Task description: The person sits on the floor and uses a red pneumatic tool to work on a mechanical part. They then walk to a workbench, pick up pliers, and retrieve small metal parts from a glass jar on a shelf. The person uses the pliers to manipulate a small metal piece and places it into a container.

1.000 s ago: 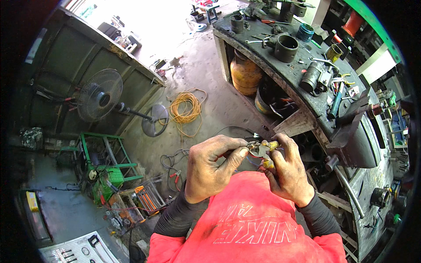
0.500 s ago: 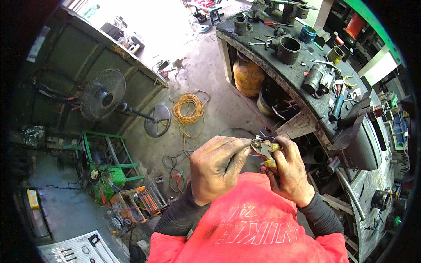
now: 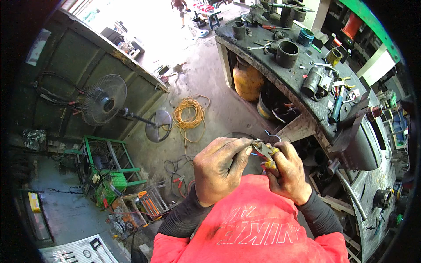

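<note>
Pliers with yellow grips (image 3: pixel 264 151) are held in my right hand (image 3: pixel 289 174), its fingers wrapped round the handles. Their metal jaws point left, toward my left fingertips. My left hand (image 3: pixel 222 168) is closed in a pinch, thumb against forefinger, right at the jaws. What it pinches is small and mostly covered by the fingers, too little to name. A thin blue wire (image 3: pixel 274 135) curves up just behind the pliers. Both hands are in front of my red shirt (image 3: pixel 256 219), above the floor.
At right runs a dark workbench (image 3: pixel 258 40) bearing metal cylinders, a motor-like part (image 3: pixel 316 83) and a hammer (image 3: pixel 337 107). A bench vise (image 3: pixel 357 144) stands nearer. Left are a standing fan (image 3: pixel 105 101), an orange cable coil (image 3: pixel 189 113) and a green metal frame (image 3: pixel 116 158). Beyond, a person (image 3: pixel 180 6).
My left hand has shifted slightly right in the picture, still beside the pliers' jaws. The blue wire has changed its curve. A person has come into view in the bright area beyond.
</note>
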